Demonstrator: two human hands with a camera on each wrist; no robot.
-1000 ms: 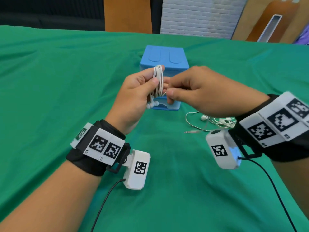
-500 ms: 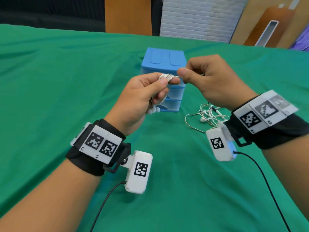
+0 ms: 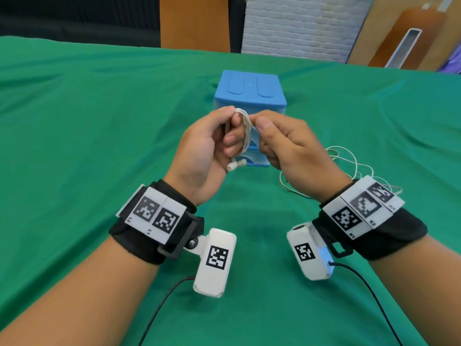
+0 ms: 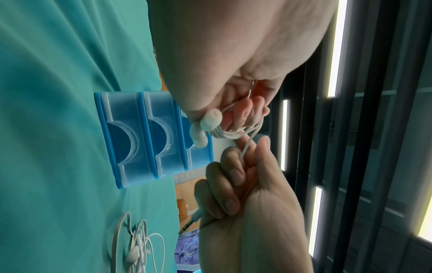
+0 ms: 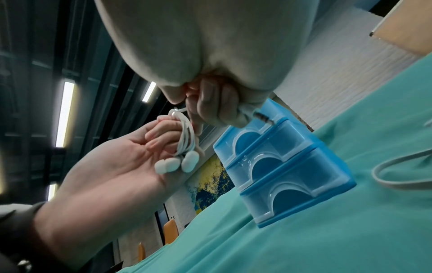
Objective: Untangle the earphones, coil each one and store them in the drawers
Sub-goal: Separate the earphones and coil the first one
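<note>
My left hand (image 3: 219,136) holds a coil of white earphone cable (image 3: 245,131) wound round its fingers, with the earbuds (image 3: 235,165) hanging below the palm. My right hand (image 3: 272,136) pinches the free end of that cable right beside the coil; its jack plug (image 5: 261,116) sticks out under the curled fingers. Both hands hover just in front of the blue three-drawer box (image 3: 249,89), whose clear drawers (image 5: 278,166) are all closed. A second tangled white earphone (image 3: 349,166) lies on the cloth to the right, partly hidden by my right wrist.
A green cloth (image 3: 99,146) covers the whole table. Wooden panels and a white brick wall (image 3: 299,23) stand beyond the far edge. Black camera cables (image 3: 374,295) trail from both wrists over the near cloth.
My right hand dropped from its raised spot back down against the coil. The coil now stands upright on the left fingers, after lying flat half a second ago.
</note>
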